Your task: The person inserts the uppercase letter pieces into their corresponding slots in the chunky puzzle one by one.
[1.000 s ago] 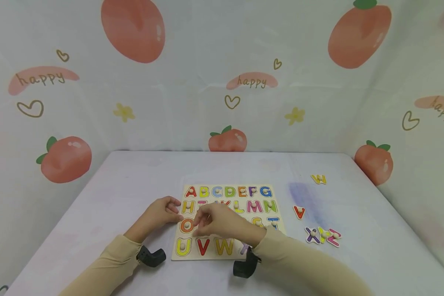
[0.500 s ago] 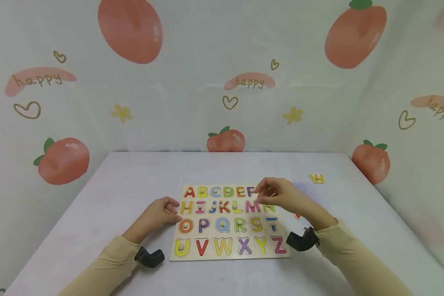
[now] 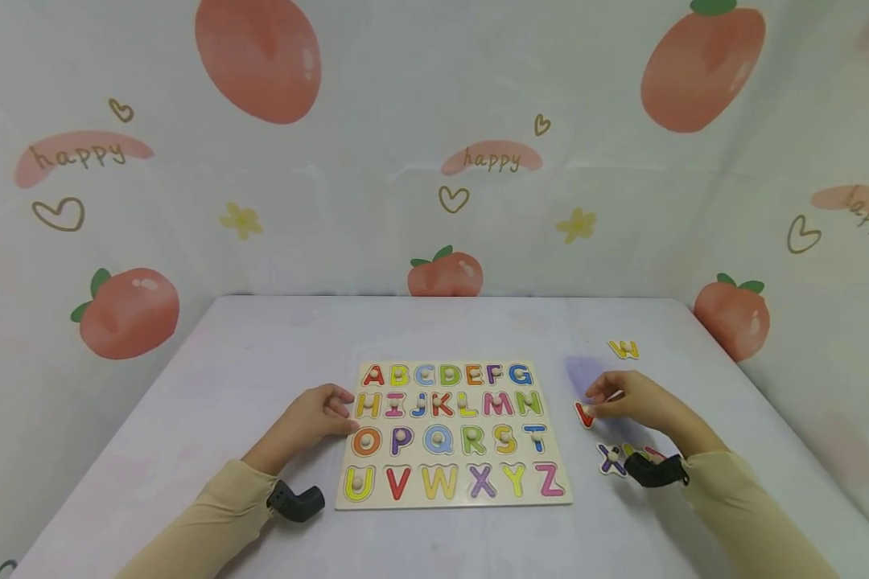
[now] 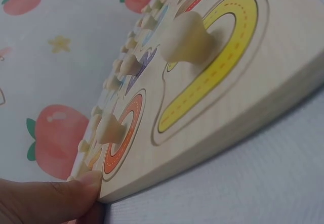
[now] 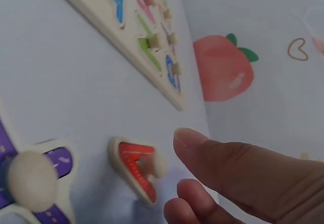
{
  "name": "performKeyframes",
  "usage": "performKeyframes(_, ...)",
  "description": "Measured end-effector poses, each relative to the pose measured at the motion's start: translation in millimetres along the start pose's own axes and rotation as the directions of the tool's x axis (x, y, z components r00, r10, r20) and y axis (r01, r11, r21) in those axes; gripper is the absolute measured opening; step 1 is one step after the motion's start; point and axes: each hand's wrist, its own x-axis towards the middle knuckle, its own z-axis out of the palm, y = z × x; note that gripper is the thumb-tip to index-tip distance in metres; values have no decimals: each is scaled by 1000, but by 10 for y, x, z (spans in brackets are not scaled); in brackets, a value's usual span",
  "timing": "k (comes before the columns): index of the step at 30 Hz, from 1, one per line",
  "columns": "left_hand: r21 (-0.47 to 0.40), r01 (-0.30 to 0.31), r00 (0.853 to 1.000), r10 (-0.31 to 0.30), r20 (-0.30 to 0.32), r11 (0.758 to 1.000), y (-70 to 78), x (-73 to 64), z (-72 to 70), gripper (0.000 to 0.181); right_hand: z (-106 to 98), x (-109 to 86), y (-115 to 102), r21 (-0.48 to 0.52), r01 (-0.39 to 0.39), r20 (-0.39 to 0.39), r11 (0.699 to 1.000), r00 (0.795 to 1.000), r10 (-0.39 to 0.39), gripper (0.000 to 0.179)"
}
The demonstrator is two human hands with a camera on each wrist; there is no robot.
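A wooden alphabet puzzle board (image 3: pixel 452 459) lies flat, with knobbed letters in its upper rows and a knobbed U at lower left. My left hand (image 3: pixel 313 415) rests at the board's left edge, its thumb (image 4: pixel 83 191) touching the edge beside the orange O (image 4: pixel 124 139). Off the board's right side, my right hand (image 3: pixel 640 406) reaches over a red V piece (image 3: pixel 584 415). In the right wrist view the thumb (image 5: pixel 228 158) and curved fingers are beside the V's knob (image 5: pixel 159 164), with a gap between them and it.
A purple X piece (image 3: pixel 611 460) lies nearer me, with the yellow Y and pink Z pieces partly behind the black right wrist camera (image 3: pixel 655 471). Farther back lies a yellow W piece (image 3: pixel 625 350). Recesses for V, W, X, Y and Z show along the board's bottom row.
My right hand has moved from over the board rightward to the red V piece, uncovering the letter rows. My left hand has stayed at the board's left edge.
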Motion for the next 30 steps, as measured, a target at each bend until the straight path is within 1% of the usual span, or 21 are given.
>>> performKeyframes(2,1,1,1000,-1,0,1000,-1,6,3,48,17,9,60,4,-9,3,1000,1000,9,31)
performKeyframes(6,0,4,1000,-4,-5,1000,5,12,9,48,57,42,129,12,2,3,1000,1000,-2,28)
performKeyframes(10,-2,-10,1000,10,2,1000,28,5,8,49,89,70,175,-17,6,-5,1000,1000,-6,23)
performKeyframes(13,-6,-24,1000,24,7,1000,43,-1,6,50,103,76,165,-46,-19,-14,999,1000,18,19)
performKeyframes(16,-9,-26,1000,26,6,1000,51,-6,6,50,92,73,109,-54,-29,-12,998,1000,28,17)
performKeyframes(18,-10,-23,1000,23,7,1000,53,-8,5,50,73,74,40,-52,-35,-15,998,999,34,17)
performKeyframes(20,-11,-18,1000,18,7,1000,51,-7,3,50,55,87,-49,-48,-23,-24,999,999,22,17)
performKeyframes(23,-8,-15,1000,15,10,1000,36,-2,-1,51,41,120,-242,-24,8,-52,1000,999,-9,19)
performKeyframes(26,-6,-12,1000,12,6,1000,6,12,1,50,85,162,-481,16,70,-72,997,995,-69,21)
performKeyframes(30,-3,-6,1000,6,1,1000,-14,21,7,50,245,212,-818,52,157,-88,986,984,-152,20)
